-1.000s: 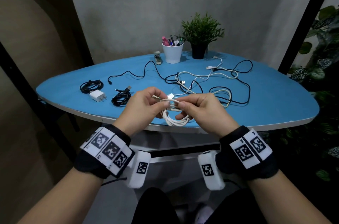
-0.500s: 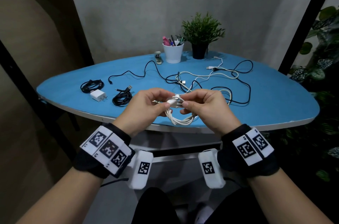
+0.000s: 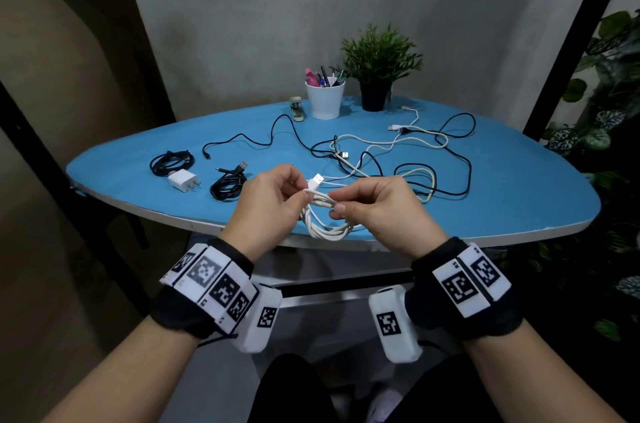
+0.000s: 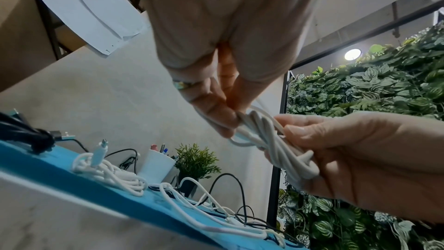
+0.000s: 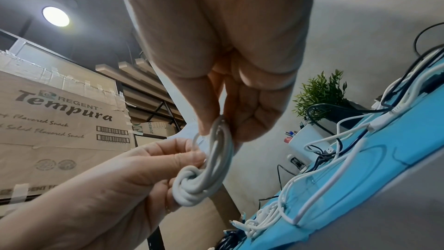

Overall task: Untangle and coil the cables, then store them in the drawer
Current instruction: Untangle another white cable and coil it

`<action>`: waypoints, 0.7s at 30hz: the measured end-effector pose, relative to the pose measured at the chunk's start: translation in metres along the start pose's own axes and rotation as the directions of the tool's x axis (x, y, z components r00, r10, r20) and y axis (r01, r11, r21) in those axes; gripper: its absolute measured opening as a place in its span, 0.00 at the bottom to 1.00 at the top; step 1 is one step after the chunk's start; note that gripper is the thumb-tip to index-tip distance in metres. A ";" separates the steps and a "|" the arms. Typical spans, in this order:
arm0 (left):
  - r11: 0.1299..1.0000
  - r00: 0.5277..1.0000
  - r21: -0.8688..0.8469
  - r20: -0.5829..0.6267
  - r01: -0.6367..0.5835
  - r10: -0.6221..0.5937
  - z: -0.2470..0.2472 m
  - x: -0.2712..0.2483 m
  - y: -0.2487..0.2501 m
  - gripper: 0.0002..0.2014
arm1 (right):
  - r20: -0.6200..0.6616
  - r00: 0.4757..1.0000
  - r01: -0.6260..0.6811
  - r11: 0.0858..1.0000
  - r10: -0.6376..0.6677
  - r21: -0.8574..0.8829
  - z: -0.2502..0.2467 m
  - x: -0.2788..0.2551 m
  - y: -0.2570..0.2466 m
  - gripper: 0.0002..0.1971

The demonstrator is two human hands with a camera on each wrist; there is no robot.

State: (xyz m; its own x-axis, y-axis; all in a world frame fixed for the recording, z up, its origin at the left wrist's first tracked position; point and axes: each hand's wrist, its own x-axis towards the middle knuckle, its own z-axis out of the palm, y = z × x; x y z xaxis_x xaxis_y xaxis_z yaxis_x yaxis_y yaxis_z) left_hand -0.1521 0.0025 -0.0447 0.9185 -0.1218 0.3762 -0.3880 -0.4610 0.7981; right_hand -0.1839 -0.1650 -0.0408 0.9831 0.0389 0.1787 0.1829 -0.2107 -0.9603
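Note:
I hold a white cable (image 3: 325,227) wound into a small coil over the table's near edge. My left hand (image 3: 294,194) pinches its left side and my right hand (image 3: 337,208) pinches its right. The USB plug (image 3: 317,179) sticks up between the thumbs. In the left wrist view the left hand (image 4: 230,121) grips the twisted strands of the white cable (image 4: 271,140). In the right wrist view the right hand (image 5: 221,130) pinches the white cable (image 5: 211,163) at its top. A tangle of black and white cables (image 3: 398,152) lies loose on the blue table (image 3: 519,208).
Two coiled black cables (image 3: 171,163) (image 3: 227,185) and a white charger plug (image 3: 183,180) lie at the table's left. Another white coil (image 4: 108,174) rests near the front edge. A pen cup (image 3: 325,99), a potted plant (image 3: 379,76) and a stapler (image 3: 297,107) stand at the back.
Both hands kept turning the cable's free end round the coil. The plug passed through the fingers and now sticks up between the thumbs. The hands rose slightly.

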 end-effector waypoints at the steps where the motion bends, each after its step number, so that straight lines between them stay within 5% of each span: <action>1: 1.000 1.000 0.018 -0.001 -0.022 0.022 0.000 0.000 -0.001 0.08 | -0.016 1.000 -0.002 1.000 0.002 -0.014 0.000 0.001 0.001 0.12; 8: 0.965 0.994 0.239 0.064 -0.105 0.092 0.002 -0.002 -0.002 0.10 | -0.105 0.994 -0.027 1.000 0.028 0.010 0.001 0.006 0.005 0.13; 15: 0.910 0.972 0.403 0.233 -0.093 -0.003 -0.001 -0.004 -0.001 0.10 | -0.075 0.995 -0.063 0.998 0.063 0.011 0.009 0.010 0.015 0.13; 21: 0.871 0.964 0.485 0.259 -0.079 -0.057 -0.009 -0.002 -0.004 0.04 | -0.029 0.999 -0.041 0.995 0.044 0.096 0.019 0.015 0.013 0.11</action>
State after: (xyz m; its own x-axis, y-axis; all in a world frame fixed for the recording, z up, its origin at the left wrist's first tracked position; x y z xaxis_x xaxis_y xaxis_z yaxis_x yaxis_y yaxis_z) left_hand -0.1530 0.0124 -0.0445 0.9274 -0.3188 0.1959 -0.3736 -0.8184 0.4367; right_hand -0.1666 -0.1485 -0.0546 0.9899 0.0017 0.1420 0.1412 -0.1174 -0.9830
